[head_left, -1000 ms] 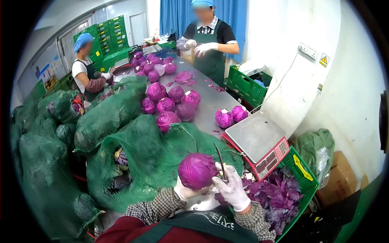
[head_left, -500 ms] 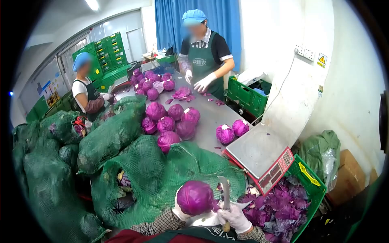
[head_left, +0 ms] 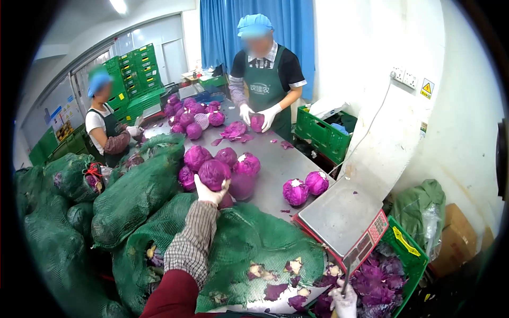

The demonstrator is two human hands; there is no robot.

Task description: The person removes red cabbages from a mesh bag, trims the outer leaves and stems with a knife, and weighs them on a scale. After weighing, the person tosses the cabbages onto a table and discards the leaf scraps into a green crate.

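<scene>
My left hand (head_left: 210, 192), in a white glove, reaches forward over the metal table. Its fingers are curved around a purple cabbage (head_left: 214, 175) among several other purple cabbages (head_left: 246, 164). My right hand (head_left: 344, 301), also gloved, is low at the right, closed around the handle of a knife (head_left: 348, 270). The knife points upward in front of the scale, its blade partly blurred. Below my left arm, trimmed stem ends and leaf scraps (head_left: 275, 290) lie on the green mesh bag (head_left: 265, 233) and a pale surface.
A red-framed scale (head_left: 339, 206) stands right of two cabbages (head_left: 305, 186). Beneath it, a green crate (head_left: 416, 259) holds purple leaves. Full mesh sacks (head_left: 140, 199) crowd the left. Across the metal table (head_left: 270, 193), one co-worker (head_left: 265, 79) handles a cabbage; another (head_left: 103, 119) stands farther left.
My left hand has carried the cabbage from close to my body forward to the pile. My right hand and the knife have moved right and down. The co-worker opposite now holds a cabbage.
</scene>
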